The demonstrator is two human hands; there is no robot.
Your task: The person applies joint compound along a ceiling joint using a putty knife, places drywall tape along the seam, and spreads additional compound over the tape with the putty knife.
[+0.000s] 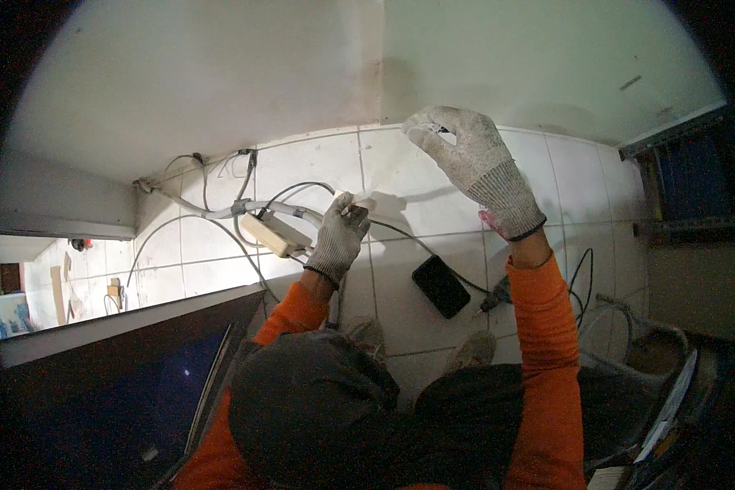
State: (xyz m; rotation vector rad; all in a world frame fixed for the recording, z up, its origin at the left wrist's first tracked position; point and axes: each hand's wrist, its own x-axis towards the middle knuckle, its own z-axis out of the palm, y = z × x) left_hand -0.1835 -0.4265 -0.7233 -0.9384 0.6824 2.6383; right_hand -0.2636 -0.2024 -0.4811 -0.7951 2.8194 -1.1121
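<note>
My left hand [340,230], in a grey knitted glove, has its fingers closed on the lower end of a pale translucent strip [384,168]. My right hand [457,155], in a similar glove, is raised up and to the right, its fingers pinched at the strip’s upper end; what else they hold is hidden. Just left of my left hand, a cream box-shaped object [273,236] lies among grey conduit [220,213] and cables. A black phone [441,286] lies on the tiles below my hands, beside a dark tool [498,296] that is partly hidden by my right forearm.
The white tiled floor [400,327] meets a pale wall [245,73] in front of me. A long ledge [131,327] and a dark surface run along the lower left. A dark metal-framed opening [686,180], a board [694,286] and loose hoses [629,327] are at the right.
</note>
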